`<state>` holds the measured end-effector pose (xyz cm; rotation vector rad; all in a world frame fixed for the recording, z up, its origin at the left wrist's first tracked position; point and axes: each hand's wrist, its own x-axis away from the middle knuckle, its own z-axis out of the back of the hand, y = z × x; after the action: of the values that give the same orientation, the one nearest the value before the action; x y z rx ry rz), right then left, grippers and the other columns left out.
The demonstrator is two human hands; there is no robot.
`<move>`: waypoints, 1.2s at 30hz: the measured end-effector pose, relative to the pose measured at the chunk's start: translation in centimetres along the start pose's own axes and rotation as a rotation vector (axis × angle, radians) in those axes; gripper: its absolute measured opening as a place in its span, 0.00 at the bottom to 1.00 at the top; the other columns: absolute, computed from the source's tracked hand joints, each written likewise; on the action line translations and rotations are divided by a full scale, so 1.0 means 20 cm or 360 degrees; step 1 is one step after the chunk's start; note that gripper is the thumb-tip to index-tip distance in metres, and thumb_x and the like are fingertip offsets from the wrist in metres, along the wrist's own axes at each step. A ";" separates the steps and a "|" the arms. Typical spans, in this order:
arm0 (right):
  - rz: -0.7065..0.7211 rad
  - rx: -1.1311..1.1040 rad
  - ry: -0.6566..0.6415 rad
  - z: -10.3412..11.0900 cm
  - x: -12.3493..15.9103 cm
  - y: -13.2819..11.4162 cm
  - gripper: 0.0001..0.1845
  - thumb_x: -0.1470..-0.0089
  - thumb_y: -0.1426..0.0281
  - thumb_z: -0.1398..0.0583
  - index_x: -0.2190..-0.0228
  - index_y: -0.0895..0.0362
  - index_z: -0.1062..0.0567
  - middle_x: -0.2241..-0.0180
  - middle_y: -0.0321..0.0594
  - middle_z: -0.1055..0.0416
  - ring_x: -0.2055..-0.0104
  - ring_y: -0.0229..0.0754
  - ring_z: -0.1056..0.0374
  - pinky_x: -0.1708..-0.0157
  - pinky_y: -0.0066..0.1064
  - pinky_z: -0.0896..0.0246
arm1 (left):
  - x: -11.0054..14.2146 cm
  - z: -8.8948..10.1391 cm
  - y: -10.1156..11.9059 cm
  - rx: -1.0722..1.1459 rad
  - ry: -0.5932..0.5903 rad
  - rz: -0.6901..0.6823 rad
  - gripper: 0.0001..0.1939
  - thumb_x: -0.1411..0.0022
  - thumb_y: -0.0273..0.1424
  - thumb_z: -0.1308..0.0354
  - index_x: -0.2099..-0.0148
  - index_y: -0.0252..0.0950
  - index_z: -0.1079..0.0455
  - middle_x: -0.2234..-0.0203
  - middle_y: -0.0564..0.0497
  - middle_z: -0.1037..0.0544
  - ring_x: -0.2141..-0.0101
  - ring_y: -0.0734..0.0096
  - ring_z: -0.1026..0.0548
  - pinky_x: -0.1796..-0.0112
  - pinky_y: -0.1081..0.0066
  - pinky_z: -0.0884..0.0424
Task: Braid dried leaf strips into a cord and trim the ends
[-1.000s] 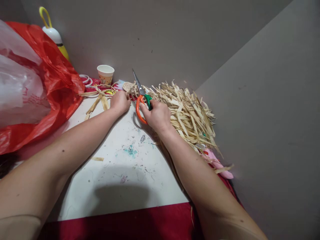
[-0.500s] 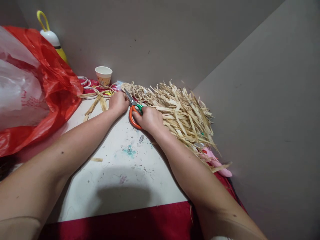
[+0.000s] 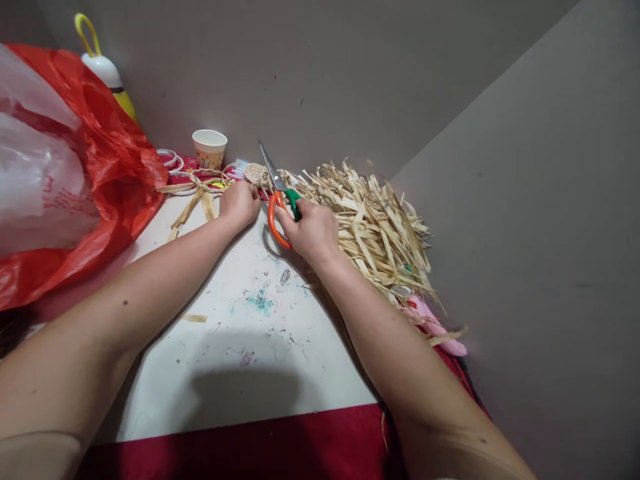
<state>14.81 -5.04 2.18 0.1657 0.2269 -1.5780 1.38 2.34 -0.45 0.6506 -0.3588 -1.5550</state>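
Note:
My right hand grips a pair of scissors by its orange and green handles. Their blades look closed together and point up and away, past a coiled round of twine. Just left of the scissors, my left hand is closed near the table's far side. Its fingertips face away from me, so what they pinch is hidden. A big heap of dry straw-like strips lies to the right, just beyond my right hand. A few flat strips lie left of my left hand.
A red and clear plastic bag fills the left side. Behind are a paper cup, a white cord loop and a yellow-white bottle. A pink object sits by the right wall. The white tabletop is stained.
My right hand has moved slightly up and right, and the scissors have swung to point more upward, away from my left hand. My left hand has barely moved.

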 end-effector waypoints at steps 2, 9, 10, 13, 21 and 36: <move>0.0019 0.0011 -0.0066 0.00 0.00 0.00 0.30 0.41 0.49 0.53 0.59 0.59 0.24 0.63 0.52 0.24 0.59 0.51 0.29 0.61 0.34 0.41 | 0.00 0.00 0.00 -0.0031 -0.0006 0.0009 0.08 0.45 0.30 0.47 0.71 0.38 0.26 0.72 0.48 0.23 0.65 0.64 0.27 0.61 0.66 0.34; -0.0052 -0.0092 -0.0033 0.03 0.00 0.03 0.28 0.43 0.49 0.51 0.61 0.57 0.24 0.64 0.49 0.24 0.61 0.50 0.29 0.65 0.33 0.41 | 0.00 0.00 -0.01 -0.0042 -0.0019 -0.0013 0.08 0.46 0.29 0.46 0.68 0.36 0.25 0.70 0.45 0.22 0.65 0.64 0.28 0.60 0.65 0.35; -0.0077 -0.0123 0.0001 0.05 0.00 0.05 0.28 0.42 0.49 0.52 0.61 0.58 0.24 0.64 0.49 0.24 0.61 0.50 0.29 0.65 0.33 0.41 | -0.01 0.00 -0.01 -0.0048 -0.0019 -0.0003 0.09 0.46 0.29 0.46 0.68 0.37 0.25 0.69 0.45 0.22 0.64 0.64 0.28 0.59 0.66 0.35; -0.0174 -0.0185 0.0052 0.08 -0.01 0.09 0.28 0.43 0.49 0.52 0.62 0.57 0.24 0.64 0.49 0.24 0.62 0.50 0.28 0.65 0.33 0.40 | -0.01 0.01 -0.01 -0.0060 -0.0028 0.0012 0.09 0.47 0.29 0.46 0.66 0.38 0.24 0.68 0.46 0.21 0.64 0.64 0.27 0.60 0.67 0.35; -0.0363 -0.0045 -0.0028 0.05 -0.06 0.19 0.26 0.45 0.50 0.49 0.62 0.58 0.24 0.63 0.51 0.24 0.58 0.53 0.28 0.62 0.36 0.38 | -0.03 0.03 -0.03 0.0054 -0.0018 -0.0040 0.16 0.51 0.28 0.45 0.60 0.39 0.22 0.68 0.48 0.19 0.66 0.63 0.25 0.63 0.68 0.33; -0.0318 -0.0014 -0.0136 0.05 -0.08 0.20 0.24 0.45 0.53 0.47 0.62 0.60 0.24 0.62 0.54 0.24 0.58 0.53 0.27 0.62 0.36 0.37 | -0.06 0.04 -0.04 0.0079 -0.0074 -0.0041 0.12 0.52 0.30 0.44 0.66 0.38 0.21 0.69 0.49 0.19 0.66 0.64 0.24 0.65 0.69 0.33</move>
<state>18.97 -3.81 3.37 0.0697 0.1879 -1.7779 0.28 3.43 0.01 0.6605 -0.4265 -1.5921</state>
